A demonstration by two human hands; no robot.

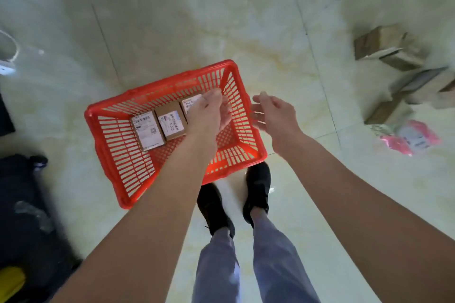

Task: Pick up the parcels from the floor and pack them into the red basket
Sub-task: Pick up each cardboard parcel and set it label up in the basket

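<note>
Three boxes [170, 122] side by side in red basket [123, 165] on floor. Left hand [209, 112] over basket, fingers loose, empty. Right hand [275, 115] open beside rim. More parcels [394, 56] lie far right.

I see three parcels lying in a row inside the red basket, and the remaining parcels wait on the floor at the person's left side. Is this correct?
Not quite. The head view does show three parcels in a row inside the red basket, but the remaining parcels lie on the floor at the person's right side, not the left.
</note>
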